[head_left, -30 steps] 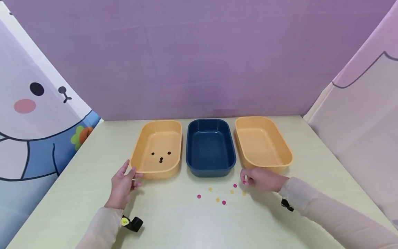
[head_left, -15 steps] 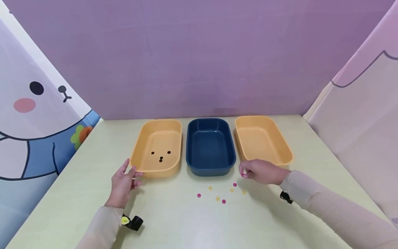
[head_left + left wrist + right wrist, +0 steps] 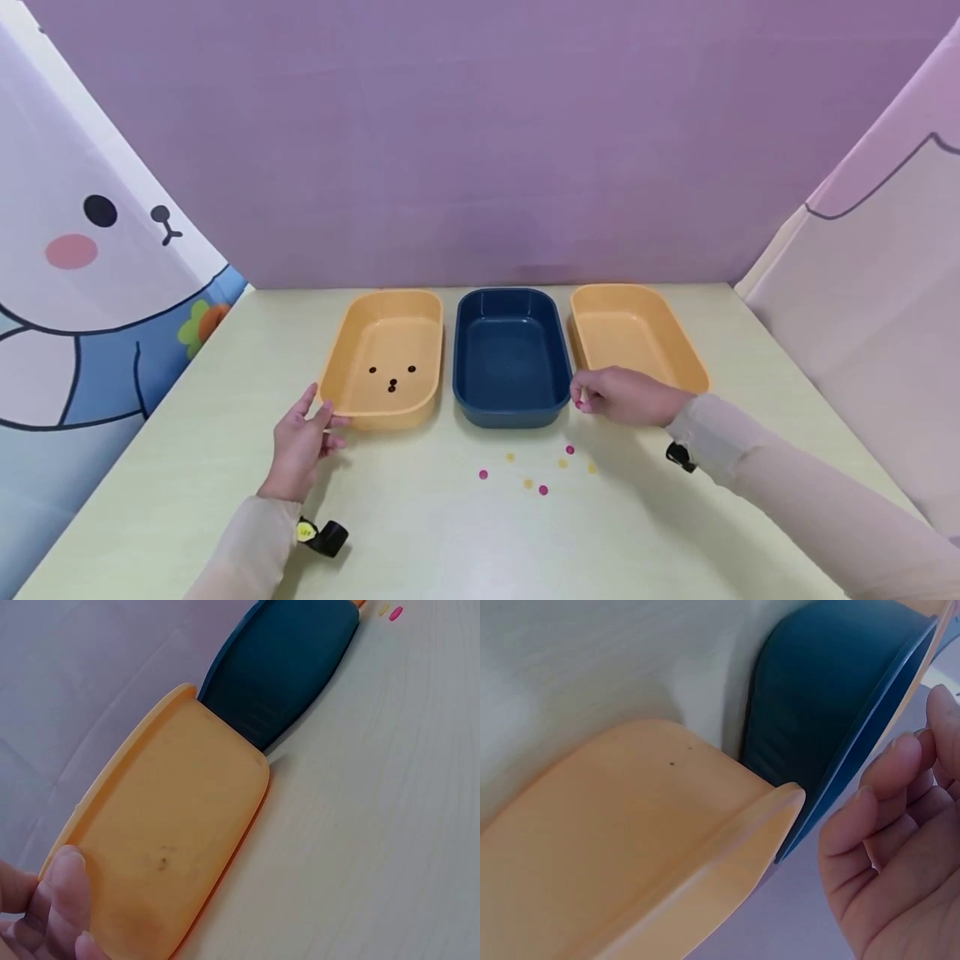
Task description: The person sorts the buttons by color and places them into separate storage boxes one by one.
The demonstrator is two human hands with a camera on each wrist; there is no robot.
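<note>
My right hand (image 3: 626, 395) pinches a small pink disc (image 3: 578, 404) between thumb and fingertips. It hovers above the table by the front right corner of the dark blue tray (image 3: 512, 417); in the right wrist view the disc is out of sight. At the left, my left hand (image 3: 298, 442) holds the near left corner of a yellow tray (image 3: 397, 419), fingers against its outer wall (image 3: 165, 810). Several black discs (image 3: 392, 385) lie inside that tray. On the table in front are loose pink discs (image 3: 543, 490) and yellow discs (image 3: 528, 483).
A second yellow tray (image 3: 630, 333) stands right of the blue one, its near edge partly behind my right hand. The three trays form a row on the pale table (image 3: 420, 533). A purple cloth wall (image 3: 487, 150) rises behind them, with printed cloth at both sides.
My right hand has lifted the pink disc off the table and carried it forward and slightly left, towards the blue tray. My left hand keeps its place at the yellow tray's corner.
</note>
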